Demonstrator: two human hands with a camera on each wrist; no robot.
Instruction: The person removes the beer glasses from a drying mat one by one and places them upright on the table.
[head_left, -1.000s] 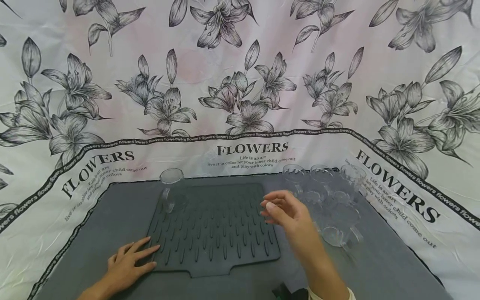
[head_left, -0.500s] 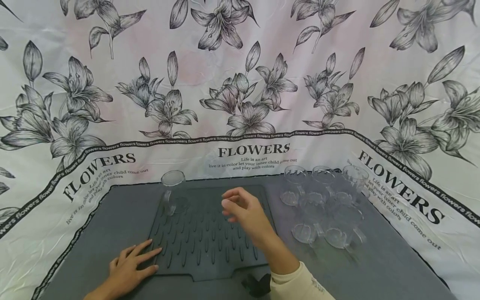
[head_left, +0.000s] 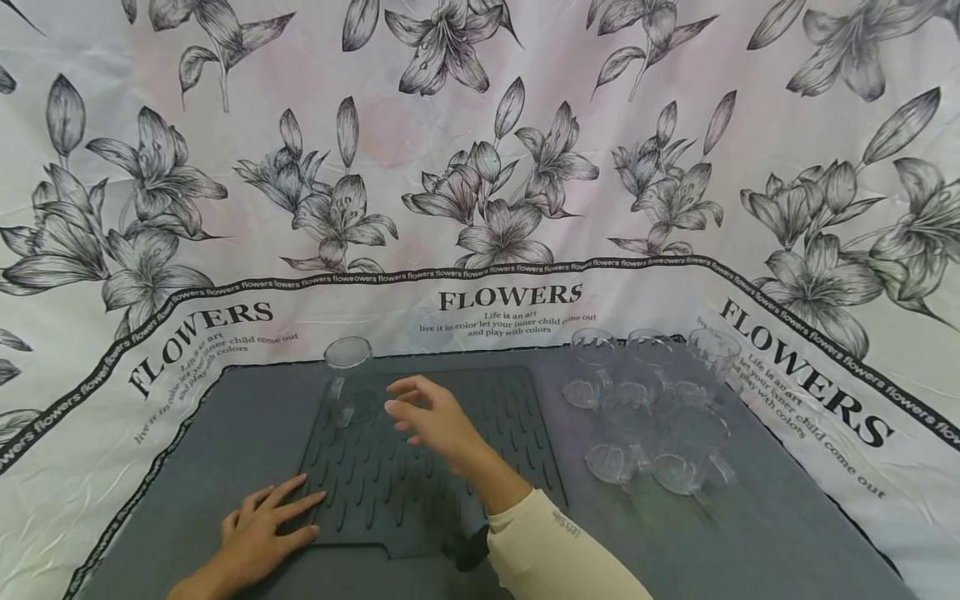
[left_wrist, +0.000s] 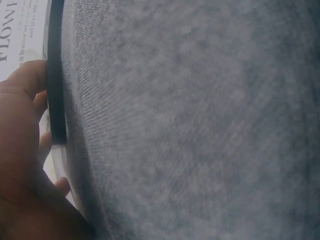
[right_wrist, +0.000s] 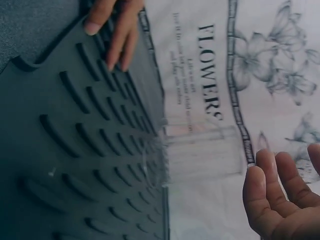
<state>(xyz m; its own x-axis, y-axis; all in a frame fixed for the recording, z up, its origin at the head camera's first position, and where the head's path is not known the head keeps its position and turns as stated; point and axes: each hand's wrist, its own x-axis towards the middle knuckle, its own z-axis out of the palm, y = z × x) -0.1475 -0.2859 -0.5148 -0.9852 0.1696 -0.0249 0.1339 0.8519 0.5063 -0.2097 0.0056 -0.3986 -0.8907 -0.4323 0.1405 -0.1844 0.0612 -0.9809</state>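
A clear glass mug (head_left: 349, 383) stands upright on the back left corner of a dark ridged drying mat (head_left: 480, 392). My right hand (head_left: 431, 417) hangs over the mat just right of the mug, fingers loosely bent and nothing in them. In the right wrist view a gap shows between its fingertips and the mug (right_wrist: 202, 152). My left hand (head_left: 258, 533) rests with spread fingers on the mat's front left edge. The left wrist view shows only part of that hand (left_wrist: 20, 135), beside grey cloth.
Several clear mugs (head_left: 611, 462) stand close together on the grey tabletop (head_left: 780, 533) to the right of the mat. A white floral cloth (head_left: 495, 192) hangs behind and along the sides. A small black object (head_left: 467, 550) shows below my right wrist.
My right hand has moved left, from beside the mugs on the right, across the mat to near the single mug. My left hand has stayed on the mat edge.
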